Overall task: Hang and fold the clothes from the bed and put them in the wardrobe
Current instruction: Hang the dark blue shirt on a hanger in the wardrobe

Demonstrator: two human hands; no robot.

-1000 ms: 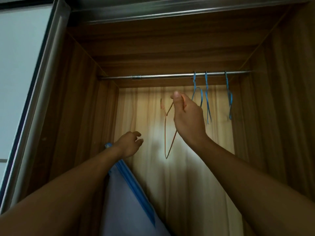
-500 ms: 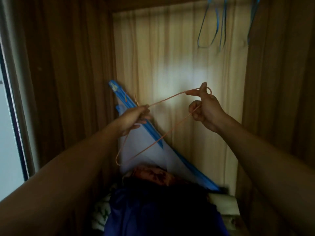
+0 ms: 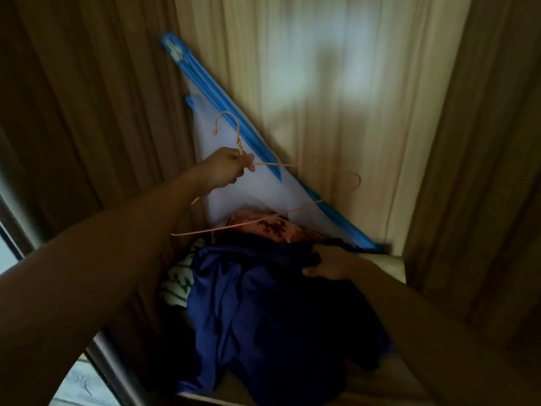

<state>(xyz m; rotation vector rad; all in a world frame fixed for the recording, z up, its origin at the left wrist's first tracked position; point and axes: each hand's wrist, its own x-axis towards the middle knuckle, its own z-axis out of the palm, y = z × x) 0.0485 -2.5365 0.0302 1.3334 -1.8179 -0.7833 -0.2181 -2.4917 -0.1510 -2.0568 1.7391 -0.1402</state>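
An orange wire hanger [image 3: 307, 167] hangs in the air inside the wardrobe. My left hand [image 3: 227, 169] grips it at the twisted neck, just below the hook. Below lies a dark blue garment [image 3: 263, 312], heaped on the wardrobe floor. My right hand [image 3: 328, 263] grips a fold at the top right of that garment. A red patterned cloth [image 3: 272, 227] lies behind the heap, and a white and green cloth [image 3: 177, 282] sticks out at its left.
A white board with a blue frame [image 3: 254, 148] leans slantwise against the wardrobe's pale back panel [image 3: 336, 83]. Wooden side walls [image 3: 87, 112] close in left and right. The sliding door's frame [image 3: 17, 235] stands at the lower left.
My view has dropped from the rail to the wardrobe floor. My right hand let go of the hanger and went down to the blue garment. My left hand now holds the hanger alone.
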